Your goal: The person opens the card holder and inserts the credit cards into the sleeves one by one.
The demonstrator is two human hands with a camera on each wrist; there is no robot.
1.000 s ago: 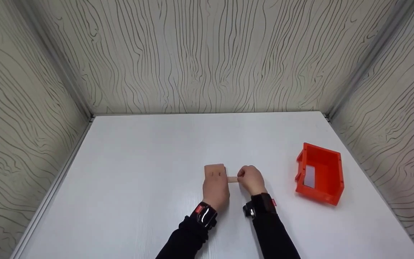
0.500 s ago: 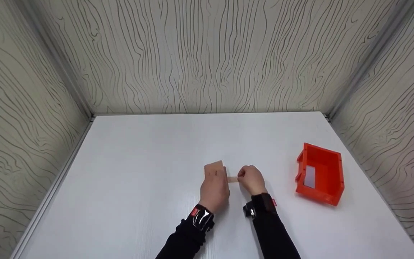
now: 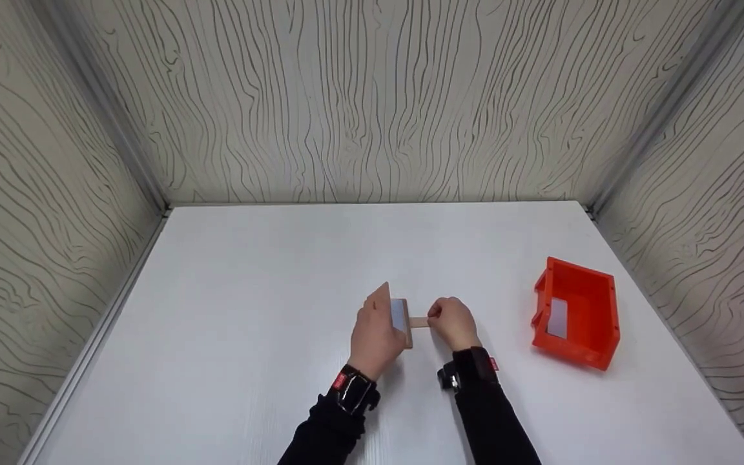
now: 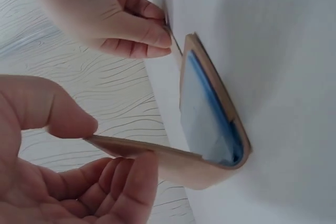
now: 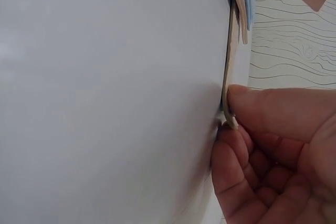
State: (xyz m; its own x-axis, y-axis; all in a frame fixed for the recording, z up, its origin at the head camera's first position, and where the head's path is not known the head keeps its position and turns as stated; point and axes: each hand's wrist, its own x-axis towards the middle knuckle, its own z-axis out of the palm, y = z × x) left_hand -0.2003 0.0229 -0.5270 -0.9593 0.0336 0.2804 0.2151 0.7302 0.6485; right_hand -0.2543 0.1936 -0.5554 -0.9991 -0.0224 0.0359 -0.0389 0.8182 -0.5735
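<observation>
A tan card wallet [image 4: 239, 124] lies partly unfolded on the table, with pale blue clear sleeves [image 4: 202, 111] visible inside. My left hand [image 3: 375, 342] pinches the edge of its raised cover flap [image 4: 181, 166] between thumb and fingers, so the flap stands up from the sleeves. On the other side, a narrow tan strap [image 5: 230, 59] sticks out to the right. Its end is pinched between the thumb and forefinger of my right hand [image 3: 454, 323], low over the table. The left hand covers part of the wallet in the head view.
A red-orange plastic bin [image 3: 595, 316] with a pale label [image 3: 557, 318] stands on the white table [image 3: 249, 310] to the right of my hands. Wood-patterned panels [image 3: 372, 103] enclose the table at the back and both sides.
My left hand has turned and moved slightly left, lifting the wallet's cover flap upright and exposing the sleeves. The right hand has stayed put on the strap.
</observation>
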